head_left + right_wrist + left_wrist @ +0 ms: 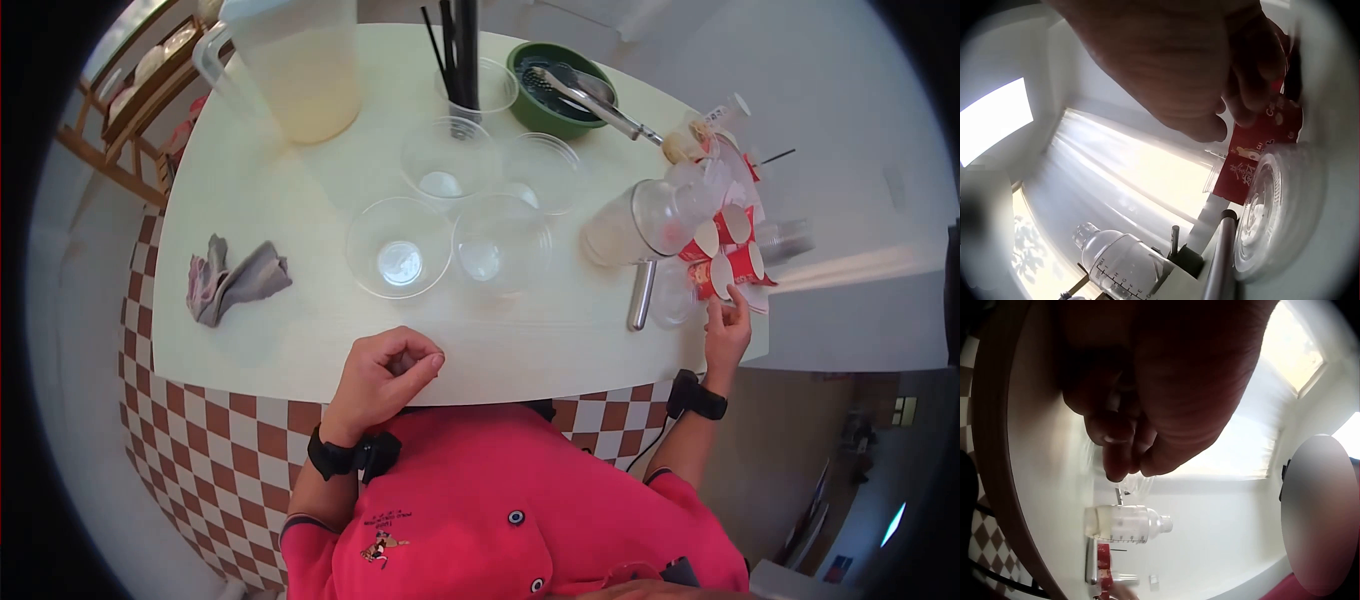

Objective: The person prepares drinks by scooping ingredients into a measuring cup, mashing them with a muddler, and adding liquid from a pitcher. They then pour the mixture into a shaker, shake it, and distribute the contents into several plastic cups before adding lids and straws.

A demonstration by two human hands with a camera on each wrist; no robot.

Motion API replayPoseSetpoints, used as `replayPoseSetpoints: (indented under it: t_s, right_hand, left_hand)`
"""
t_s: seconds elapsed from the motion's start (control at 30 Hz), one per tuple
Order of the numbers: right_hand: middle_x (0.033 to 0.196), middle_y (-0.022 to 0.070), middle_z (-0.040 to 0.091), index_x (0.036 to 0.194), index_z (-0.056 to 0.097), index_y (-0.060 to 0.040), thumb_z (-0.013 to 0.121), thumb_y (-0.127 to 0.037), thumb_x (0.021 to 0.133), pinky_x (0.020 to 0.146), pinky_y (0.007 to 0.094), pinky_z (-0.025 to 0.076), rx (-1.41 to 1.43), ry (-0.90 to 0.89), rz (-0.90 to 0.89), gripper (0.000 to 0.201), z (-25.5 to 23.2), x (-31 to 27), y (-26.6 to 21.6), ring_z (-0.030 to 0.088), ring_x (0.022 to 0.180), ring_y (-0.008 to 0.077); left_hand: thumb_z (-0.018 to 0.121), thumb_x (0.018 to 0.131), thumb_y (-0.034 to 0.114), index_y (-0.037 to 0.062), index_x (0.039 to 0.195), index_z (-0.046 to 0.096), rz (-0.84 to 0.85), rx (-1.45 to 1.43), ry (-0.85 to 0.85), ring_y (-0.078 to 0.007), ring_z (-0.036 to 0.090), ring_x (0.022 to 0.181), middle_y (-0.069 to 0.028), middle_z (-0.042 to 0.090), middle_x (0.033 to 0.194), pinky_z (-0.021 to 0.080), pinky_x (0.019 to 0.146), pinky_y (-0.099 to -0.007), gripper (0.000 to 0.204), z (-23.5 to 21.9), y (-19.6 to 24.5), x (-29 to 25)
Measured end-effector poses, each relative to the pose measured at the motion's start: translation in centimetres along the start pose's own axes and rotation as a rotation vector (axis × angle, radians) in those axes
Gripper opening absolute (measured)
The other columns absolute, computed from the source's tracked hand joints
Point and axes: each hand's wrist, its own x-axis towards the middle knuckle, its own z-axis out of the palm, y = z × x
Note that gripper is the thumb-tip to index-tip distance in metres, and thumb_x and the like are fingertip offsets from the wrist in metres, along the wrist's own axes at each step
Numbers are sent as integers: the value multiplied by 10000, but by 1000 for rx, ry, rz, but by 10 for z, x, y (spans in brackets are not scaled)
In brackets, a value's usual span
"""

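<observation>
My left hand (385, 375) rests at the table's front edge with its fingers loosely curled and nothing visible in it. Over on the right, my right hand (728, 325) reaches to several red printed cardboard cup sleeves (1254, 144). Its fingertips are right at the edge of the nearest sleeve, and the thumb stands apart from the fingers in the right wrist view. Beside the sleeves lie a clear plastic lid (1260, 215) and a metal cylindrical tool (642, 296). A clear shaker with a measuring scale (640, 222) stands to their left.
Several clear plastic cups (400, 250) are grouped mid-table, with black straws (450, 55) behind them. A pitcher of pale liquid (300, 80) stands back left, and a green bowl (560, 120) with metal tongs (600, 100) back right. A grey cloth (240, 280) lies left.
</observation>
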Motion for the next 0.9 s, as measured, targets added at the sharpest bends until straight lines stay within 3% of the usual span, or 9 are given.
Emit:
replayPoseSetpoints:
  t_s: [0.2, 0.3, 0.43, 0.6, 0.73, 0.9]
  right_hand:
    - [827, 53, 688, 1195, 658, -6, 699, -173, 938, 576, 251, 508, -38, -118, 43, 310, 2, 21, 13, 621, 692, 99]
    - [807, 20, 691, 1147, 682, -32, 690, -209, 950, 476, 209, 405, -3, -92, -3, 265, 10, 25, 27, 574, 595, 66]
    - [822, 15, 697, 1100, 698, -28, 673, -201, 963, 473, 198, 396, 68, -36, -15, 222, 10, 25, 35, 590, 612, 62]
    - [849, 11, 697, 1100, 694, -30, 654, -206, 982, 483, 189, 385, 137, 107, -18, 216, -15, 11, 8, 594, 651, 58]
    - [854, 22, 689, 1067, 682, -15, 637, -187, 991, 514, 186, 393, 277, 183, -56, 193, -34, -17, -48, 582, 675, 50]
    - [831, 64, 674, 1000, 659, 4, 577, -69, 978, 559, 225, 445, 598, -281, -172, 112, -52, -60, -103, 589, 666, 97]
  left_hand:
    - [707, 921, 68, 3, 924, 682, -69, -162, -38, -20, 581, 685, 9, 670, 768, 459, 604, -182, 70, -8, 8, -1]
    - [710, 924, 74, 2, 926, 682, -73, -177, -55, -22, 584, 695, 7, 671, 783, 459, 610, -180, 77, -9, 7, 0]
    - [717, 920, 75, 4, 927, 680, -71, -213, -87, -29, 587, 711, 0, 672, 807, 462, 622, -182, 81, -12, 6, 0]
    - [709, 933, 107, 30, 926, 683, -1, -260, -96, -9, 554, 685, 35, 653, 788, 442, 599, -182, 81, -14, 1, -1]
    - [710, 921, 65, 11, 930, 678, -8, -303, -107, -36, 597, 748, -2, 671, 831, 470, 647, -189, 63, -16, 4, 0]
    - [704, 938, 97, 25, 935, 675, 31, -309, -99, -21, 571, 720, 27, 657, 816, 465, 636, -189, 77, -14, -1, 0]
